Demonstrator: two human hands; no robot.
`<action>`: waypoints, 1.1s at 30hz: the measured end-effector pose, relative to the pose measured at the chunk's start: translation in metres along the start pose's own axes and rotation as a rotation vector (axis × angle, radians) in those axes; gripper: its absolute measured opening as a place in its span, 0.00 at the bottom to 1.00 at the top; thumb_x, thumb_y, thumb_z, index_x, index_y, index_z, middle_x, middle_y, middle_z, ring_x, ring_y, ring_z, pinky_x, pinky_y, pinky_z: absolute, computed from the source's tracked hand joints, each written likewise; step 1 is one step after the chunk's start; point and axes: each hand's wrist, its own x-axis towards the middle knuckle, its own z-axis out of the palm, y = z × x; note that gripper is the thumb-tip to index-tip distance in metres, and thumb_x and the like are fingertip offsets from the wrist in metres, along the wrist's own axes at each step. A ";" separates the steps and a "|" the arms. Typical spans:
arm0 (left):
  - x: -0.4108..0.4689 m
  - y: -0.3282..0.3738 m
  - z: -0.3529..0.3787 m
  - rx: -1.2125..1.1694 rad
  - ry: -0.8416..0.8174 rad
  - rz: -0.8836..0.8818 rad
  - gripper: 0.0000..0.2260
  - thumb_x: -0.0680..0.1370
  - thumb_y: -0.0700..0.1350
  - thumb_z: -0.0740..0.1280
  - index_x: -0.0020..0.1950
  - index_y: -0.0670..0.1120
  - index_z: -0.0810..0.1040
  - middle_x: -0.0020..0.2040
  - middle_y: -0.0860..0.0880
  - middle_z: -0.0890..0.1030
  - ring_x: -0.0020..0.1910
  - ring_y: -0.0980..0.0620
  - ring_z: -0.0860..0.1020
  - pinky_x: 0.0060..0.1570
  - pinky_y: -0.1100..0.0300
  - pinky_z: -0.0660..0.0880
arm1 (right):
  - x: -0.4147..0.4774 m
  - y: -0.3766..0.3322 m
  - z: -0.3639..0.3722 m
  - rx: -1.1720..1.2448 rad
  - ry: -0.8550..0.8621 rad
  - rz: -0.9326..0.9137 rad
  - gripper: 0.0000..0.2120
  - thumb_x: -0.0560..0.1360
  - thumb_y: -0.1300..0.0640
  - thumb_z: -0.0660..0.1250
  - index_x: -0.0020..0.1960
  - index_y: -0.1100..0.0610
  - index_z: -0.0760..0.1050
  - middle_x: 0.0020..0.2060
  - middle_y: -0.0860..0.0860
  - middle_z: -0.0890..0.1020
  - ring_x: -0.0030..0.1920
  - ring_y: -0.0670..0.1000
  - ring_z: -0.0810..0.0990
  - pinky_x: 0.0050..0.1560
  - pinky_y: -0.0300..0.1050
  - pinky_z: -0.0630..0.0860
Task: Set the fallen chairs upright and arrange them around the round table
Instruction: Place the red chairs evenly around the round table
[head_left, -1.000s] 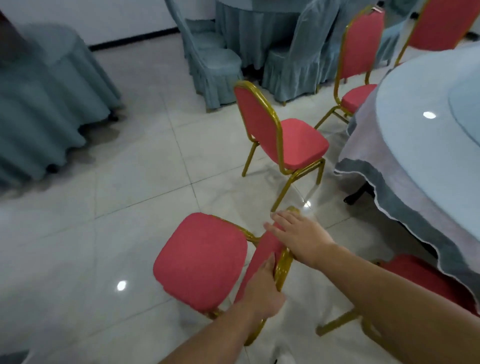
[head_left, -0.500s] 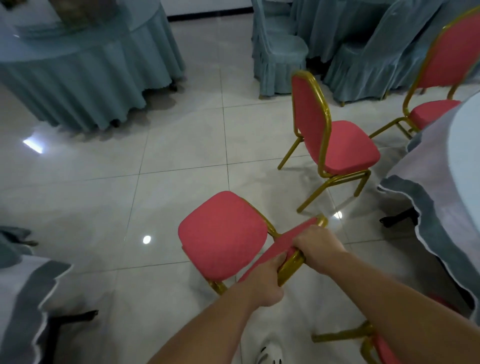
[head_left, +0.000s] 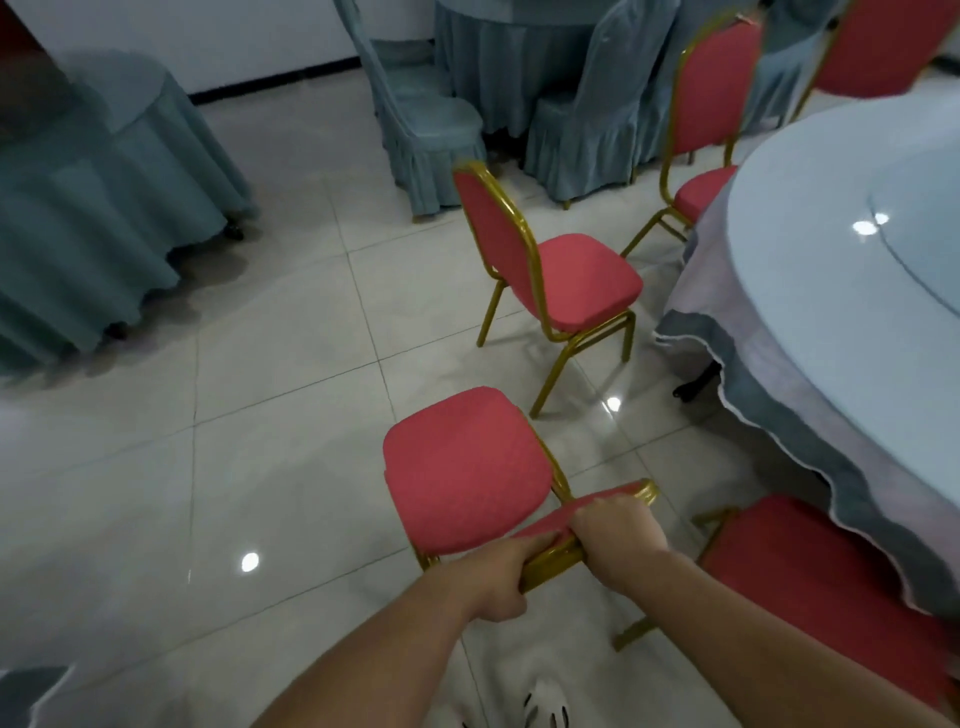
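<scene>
Tiled floor: pale, glossy, with lamp reflections.

Round table: right side of the scene, covered by a pale cloth with a grey-green scalloped hem hanging to near floor level.

Draped table: far left, teal skirted cloth. A second teal table stands at the far centre, with two covered chairs in front of it.

Red chairs with gold frames:
- Held chair: near centre, left of the round table and apart from it, seat facing up and pointing away from the person. Its legs are hidden below the seat; contact with the floor cannot be confirmed.
- Second chair: upright, farther off, seat turned toward the round table and just beside its hem.
- Third chair: upright at the table's far edge.
- Fourth chair: near right, seat partly beneath the cloth hem.

Left hand: fingers curled round the gold top rail of the held chair's backrest, at its near end.

Right hand: clasped over the same rail, just beside the left hand, fingers wrapped over the red padding.

Shoe: white, at the bottom edge.
</scene>
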 end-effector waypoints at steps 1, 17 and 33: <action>0.000 0.003 -0.001 0.045 -0.021 0.028 0.45 0.77 0.35 0.67 0.84 0.64 0.49 0.70 0.45 0.75 0.57 0.44 0.78 0.47 0.57 0.72 | -0.008 0.000 0.003 0.006 -0.002 0.022 0.09 0.79 0.63 0.63 0.50 0.52 0.79 0.47 0.50 0.83 0.47 0.52 0.84 0.43 0.46 0.77; -0.004 -0.056 -0.033 0.573 -0.104 0.307 0.44 0.75 0.33 0.65 0.79 0.72 0.56 0.74 0.45 0.73 0.65 0.39 0.76 0.63 0.44 0.77 | -0.049 -0.101 -0.009 0.218 -0.099 0.367 0.07 0.80 0.54 0.65 0.56 0.50 0.79 0.54 0.49 0.84 0.54 0.54 0.85 0.46 0.47 0.75; 0.043 -0.075 -0.142 0.801 -0.150 0.396 0.39 0.74 0.36 0.72 0.75 0.70 0.67 0.63 0.50 0.80 0.58 0.43 0.80 0.50 0.51 0.78 | 0.028 -0.117 -0.071 0.320 -0.167 0.491 0.04 0.78 0.58 0.67 0.50 0.54 0.81 0.46 0.50 0.85 0.47 0.54 0.85 0.44 0.48 0.80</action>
